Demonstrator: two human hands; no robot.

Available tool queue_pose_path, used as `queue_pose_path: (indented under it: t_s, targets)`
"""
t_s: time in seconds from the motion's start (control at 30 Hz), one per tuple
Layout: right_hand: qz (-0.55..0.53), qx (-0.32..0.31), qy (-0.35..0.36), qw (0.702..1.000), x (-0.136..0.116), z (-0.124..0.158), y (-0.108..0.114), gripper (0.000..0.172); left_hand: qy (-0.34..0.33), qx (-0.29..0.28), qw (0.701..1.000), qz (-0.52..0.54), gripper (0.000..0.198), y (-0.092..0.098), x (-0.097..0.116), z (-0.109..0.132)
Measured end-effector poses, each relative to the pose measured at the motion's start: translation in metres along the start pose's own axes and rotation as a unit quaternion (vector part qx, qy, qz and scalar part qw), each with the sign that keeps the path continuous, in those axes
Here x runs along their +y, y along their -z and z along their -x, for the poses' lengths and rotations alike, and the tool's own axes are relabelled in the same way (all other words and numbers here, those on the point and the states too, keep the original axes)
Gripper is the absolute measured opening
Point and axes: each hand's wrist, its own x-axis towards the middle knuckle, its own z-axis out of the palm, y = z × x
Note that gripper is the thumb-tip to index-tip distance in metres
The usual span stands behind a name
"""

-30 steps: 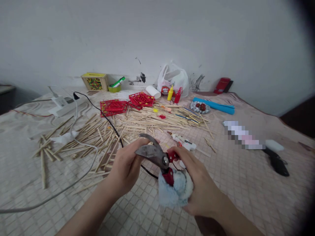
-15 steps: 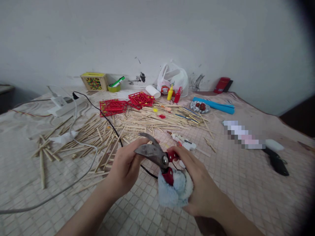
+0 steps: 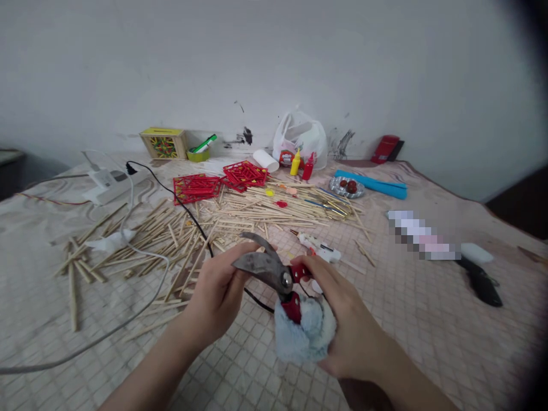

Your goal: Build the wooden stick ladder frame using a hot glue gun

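My right hand point(image 3: 342, 308) grips a pair of pruning shears point(image 3: 265, 268) with red handles. A fluffy light blue cloth point(image 3: 302, 334) is wrapped around the lower handle. The two metal blades are spread apart and point left, towards my left hand point(image 3: 218, 285). My left hand is closed, its fingertips partly behind the blades. Whatever it pinches there is hidden. Beyond both hands lie many loose wooden sticks point(image 3: 257, 211), and a white glue gun point(image 3: 319, 246) rests just past the shears.
Red stick panels point(image 3: 197, 187), a yellow paint bottle point(image 3: 295, 164), a red paint bottle point(image 3: 308, 166) and a white plastic bag point(image 3: 302, 134) stand towards the wall. A black cable point(image 3: 192, 217) and a grey cable point(image 3: 158, 291) cross the left side. A black-handled object point(image 3: 482, 282) lies right.
Almost nothing differs. Both hands and the shears hold nearly the same place, with the blade tip a touch further left.
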Motion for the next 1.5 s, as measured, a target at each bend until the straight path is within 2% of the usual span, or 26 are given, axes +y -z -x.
queue_pose_path:
  t_s: [0.43,0.77,0.97,1.1,1.3,1.4,1.5]
  targets:
    - [0.017,0.014,0.013,1.000,0.0008,0.0016,-0.0017,0.078,-0.003,-0.009,1.000,-0.023,0.022,0.0023,0.0005,0.0003]
    - [-0.047,-0.009,-0.030,0.998,0.0008,0.0007,-0.0022,0.075,-0.021,-0.009,0.999,-0.023,0.020,0.0048,0.0018,-0.0014]
    - [-0.051,0.002,-0.023,0.998,0.0005,0.0010,-0.0008,0.075,-0.025,-0.005,1.000,-0.001,0.021,0.0041,-0.0003,-0.0002]
    - [-0.057,0.002,-0.026,0.998,0.0005,0.0009,-0.0005,0.069,-0.019,-0.019,1.000,0.010,0.020,0.0052,0.0013,-0.0029]
    - [-0.049,0.015,-0.019,0.998,0.0004,0.0009,-0.0006,0.062,-0.026,-0.007,0.999,0.028,0.022,0.0048,0.0033,-0.0040]
    - [-0.041,0.031,-0.003,0.999,0.0002,0.0002,0.0005,0.053,-0.005,-0.003,0.998,0.064,0.028,0.0023,0.0022,-0.0012]
    - [-0.048,0.040,0.008,0.998,-0.0004,-0.0008,0.0019,0.053,0.035,-0.012,0.992,0.118,0.030,0.0006,0.0014,0.0017]
